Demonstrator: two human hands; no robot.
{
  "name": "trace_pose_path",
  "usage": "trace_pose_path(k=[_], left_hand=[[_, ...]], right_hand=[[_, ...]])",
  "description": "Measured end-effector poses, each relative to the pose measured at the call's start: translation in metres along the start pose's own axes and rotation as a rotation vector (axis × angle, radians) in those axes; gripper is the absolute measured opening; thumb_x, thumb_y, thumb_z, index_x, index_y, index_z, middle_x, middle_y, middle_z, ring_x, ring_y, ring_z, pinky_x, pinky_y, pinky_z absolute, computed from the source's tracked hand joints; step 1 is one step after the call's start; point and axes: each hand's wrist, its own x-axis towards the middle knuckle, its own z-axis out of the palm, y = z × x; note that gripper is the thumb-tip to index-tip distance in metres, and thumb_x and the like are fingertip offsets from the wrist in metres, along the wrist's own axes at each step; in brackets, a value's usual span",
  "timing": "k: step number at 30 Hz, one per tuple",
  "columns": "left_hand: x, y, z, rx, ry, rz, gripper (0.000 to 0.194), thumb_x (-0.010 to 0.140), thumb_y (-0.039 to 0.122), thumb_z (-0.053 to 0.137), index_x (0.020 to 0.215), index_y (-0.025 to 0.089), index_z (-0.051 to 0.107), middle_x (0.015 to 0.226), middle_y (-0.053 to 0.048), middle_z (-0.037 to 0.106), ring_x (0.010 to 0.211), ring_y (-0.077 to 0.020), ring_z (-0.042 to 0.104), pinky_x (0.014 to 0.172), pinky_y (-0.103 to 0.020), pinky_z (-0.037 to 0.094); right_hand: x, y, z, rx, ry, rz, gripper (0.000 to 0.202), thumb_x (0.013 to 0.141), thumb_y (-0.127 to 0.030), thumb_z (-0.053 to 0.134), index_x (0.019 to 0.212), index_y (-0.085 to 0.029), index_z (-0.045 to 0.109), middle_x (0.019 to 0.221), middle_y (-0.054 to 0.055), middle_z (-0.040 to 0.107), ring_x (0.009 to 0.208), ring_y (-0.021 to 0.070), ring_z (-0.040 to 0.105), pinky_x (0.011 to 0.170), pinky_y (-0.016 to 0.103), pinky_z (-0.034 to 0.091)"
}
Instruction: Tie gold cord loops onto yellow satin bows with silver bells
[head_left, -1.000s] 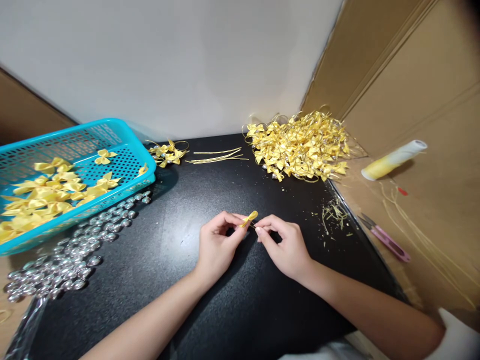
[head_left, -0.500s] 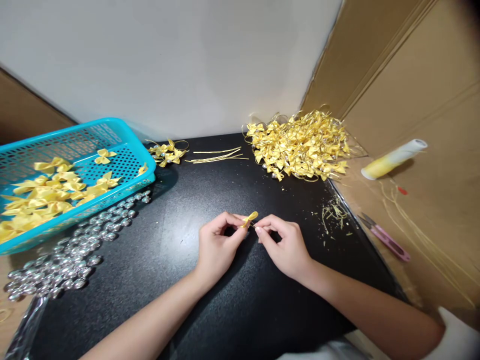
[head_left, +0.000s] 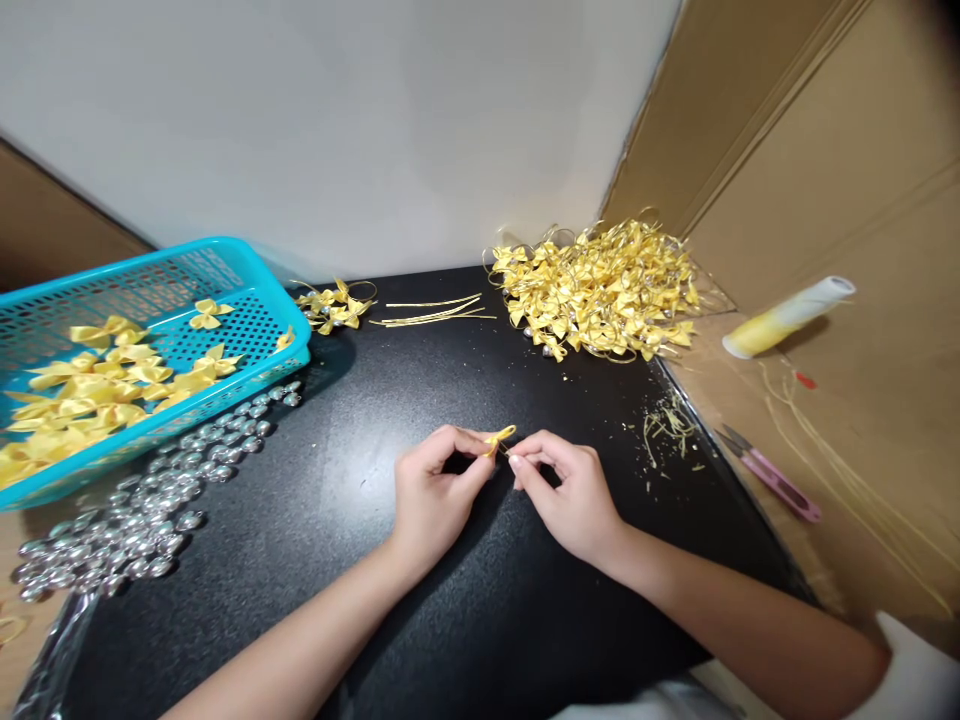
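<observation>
Between thumb and fingers, my left hand (head_left: 439, 490) pinches a yellow ribbon bow (head_left: 504, 436) above the black tabletop (head_left: 360, 420). Just to its right, my right hand (head_left: 570, 490) is closed in a pinch on a thin gold cord (head_left: 503, 450) that runs to the bow. The fingertips of both hands are close together, and part of the bow is covered by the left fingers. Beyond the hands lie several cut gold cords (head_left: 435, 318). A heap of yellow bows with gold loops and silver beads (head_left: 600, 290) sits at the back right.
At left, a turquoise basket (head_left: 259, 270) holds loose yellow bows (head_left: 97, 385). Silver beads (head_left: 142, 525) lie along its front. A smaller bunch of finished-looking bows (head_left: 335, 306) is beside it. Pink thread snips (head_left: 772, 475), cord scraps (head_left: 671, 425) and a yellow-white tube (head_left: 787, 318) are at right.
My hands stay almost in place. The right fingertips have drawn slightly away from the left, and a little more of the cord and bow loop shows between them.
</observation>
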Motion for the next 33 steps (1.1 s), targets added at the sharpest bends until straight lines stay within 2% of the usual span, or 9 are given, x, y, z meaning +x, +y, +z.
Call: trace_pose_path(k=[7, 33], left_hand=[[0.0010, -0.0026, -0.0005, -0.001, 0.022, 0.072, 0.012, 0.077, 0.010, 0.069, 0.070, 0.019, 0.066, 0.078, -0.001, 0.076, 0.077, -0.0159, 0.073, 0.073, -0.026, 0.057], [-0.0005, -0.0006, -0.0006, 0.042, 0.016, 0.095, 0.013, 0.076, 0.009, 0.069, 0.069, 0.018, 0.065, 0.077, -0.001, 0.075, 0.075, -0.0152, 0.073, 0.072, -0.025, 0.057]], right_hand=[[0.0002, 0.0010, 0.0000, -0.023, 0.011, -0.010, 0.013, 0.088, -0.019, 0.055, 0.078, -0.018, 0.063, 0.060, -0.002, 0.063, 0.055, 0.0120, 0.061, 0.059, 0.023, 0.046], [0.0004, 0.0016, 0.0004, -0.037, 0.017, -0.017, 0.013, 0.088, -0.019, 0.055, 0.078, -0.018, 0.062, 0.059, -0.002, 0.062, 0.055, 0.0115, 0.059, 0.058, 0.023, 0.045]])
